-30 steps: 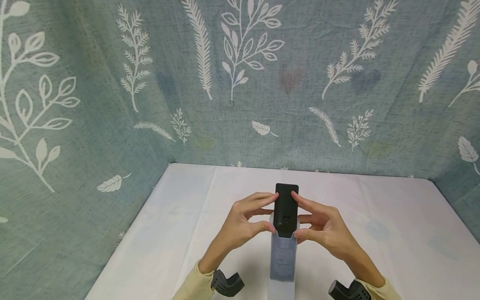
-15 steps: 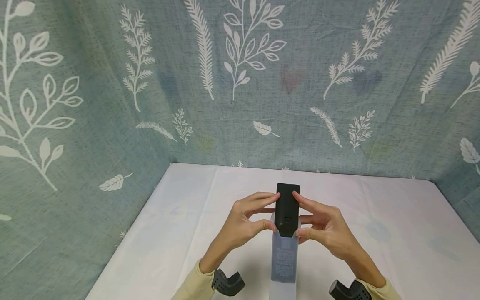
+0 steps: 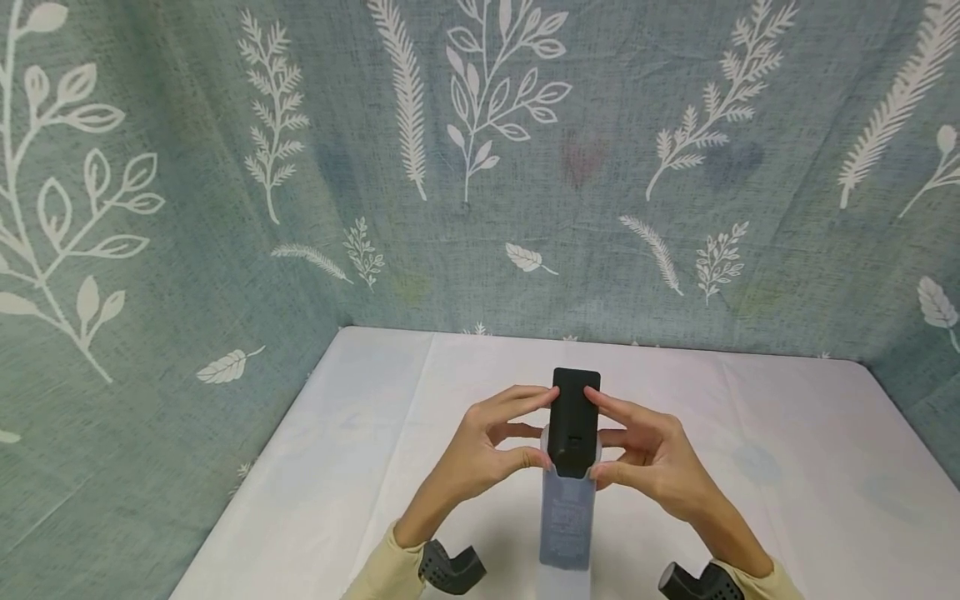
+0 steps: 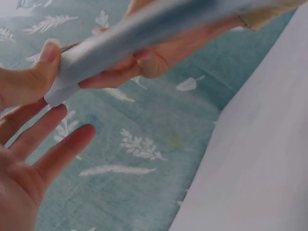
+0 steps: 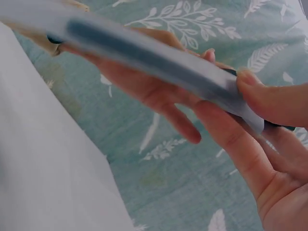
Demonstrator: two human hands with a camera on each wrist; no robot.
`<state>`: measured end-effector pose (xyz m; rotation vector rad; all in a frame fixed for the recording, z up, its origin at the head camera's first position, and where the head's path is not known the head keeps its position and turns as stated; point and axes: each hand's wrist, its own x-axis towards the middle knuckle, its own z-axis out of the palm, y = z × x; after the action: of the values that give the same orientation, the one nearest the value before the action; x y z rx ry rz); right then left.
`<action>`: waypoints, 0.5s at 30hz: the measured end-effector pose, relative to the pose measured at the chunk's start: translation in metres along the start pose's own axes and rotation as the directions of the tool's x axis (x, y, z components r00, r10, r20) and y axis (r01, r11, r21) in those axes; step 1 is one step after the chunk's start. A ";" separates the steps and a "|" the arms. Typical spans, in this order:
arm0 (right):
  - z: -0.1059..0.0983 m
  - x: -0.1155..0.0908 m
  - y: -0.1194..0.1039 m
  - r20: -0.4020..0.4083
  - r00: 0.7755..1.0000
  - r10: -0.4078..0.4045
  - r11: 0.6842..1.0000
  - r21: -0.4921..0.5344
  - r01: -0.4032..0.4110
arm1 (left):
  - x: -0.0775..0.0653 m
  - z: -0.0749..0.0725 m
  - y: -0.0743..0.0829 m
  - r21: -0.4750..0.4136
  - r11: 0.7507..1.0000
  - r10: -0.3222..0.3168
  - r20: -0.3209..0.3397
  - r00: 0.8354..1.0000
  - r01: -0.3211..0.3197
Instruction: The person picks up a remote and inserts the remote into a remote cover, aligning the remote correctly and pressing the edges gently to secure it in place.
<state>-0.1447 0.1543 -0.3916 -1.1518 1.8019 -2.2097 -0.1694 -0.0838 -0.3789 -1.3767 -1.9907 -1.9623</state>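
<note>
A flat black rectangular object (image 3: 573, 417) with a small slot stands out of the top of a frosted plastic sleeve (image 3: 566, 525). Through the sleeve shows a dark bluish shape with blurred printed text. My left hand (image 3: 491, 437) pinches the sleeve's left edge near its mouth, its index fingertip touching the black object's side. On the other side my right hand (image 3: 648, 450) pinches the right edge, its index finger also against the black object. In both wrist views the sleeve is seen edge-on and blurred; its lower end runs out of the head view.
A white-covered table (image 3: 420, 392) lies beneath the hands. Patterned green-blue cloth (image 3: 450, 275) hangs behind and at the sides. A black wrist camera mount (image 3: 452, 567) sits on the left wrist and another (image 3: 701, 581) on the right.
The black object and the sleeve sit very slightly lower than half a second ago. Both hands keep the same hold.
</note>
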 end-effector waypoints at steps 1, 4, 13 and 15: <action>0.001 0.000 0.000 -0.003 1.000 -0.005 1.000 0.002 0.005 | -0.001 -0.001 -0.001 -0.008 1.000 -0.002 0.009 1.000 0.002; 0.004 0.000 0.001 -0.009 0.999 -0.039 0.999 -0.016 0.039 | -0.003 -0.004 -0.005 -0.023 1.000 0.009 0.034 0.999 -0.008; 0.008 0.001 0.000 -0.035 0.999 -0.042 0.997 -0.060 0.039 | -0.001 -0.002 -0.007 -0.014 0.999 0.042 -0.013 0.999 -0.042; 0.008 0.001 0.000 -0.037 0.999 -0.041 0.997 -0.070 0.038 | -0.001 -0.001 -0.008 -0.004 0.999 0.049 -0.035 0.998 -0.049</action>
<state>-0.1408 0.1479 -0.3908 -1.1757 1.9005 -2.2221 -0.1739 -0.0835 -0.3862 -1.3694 -1.9194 -1.9582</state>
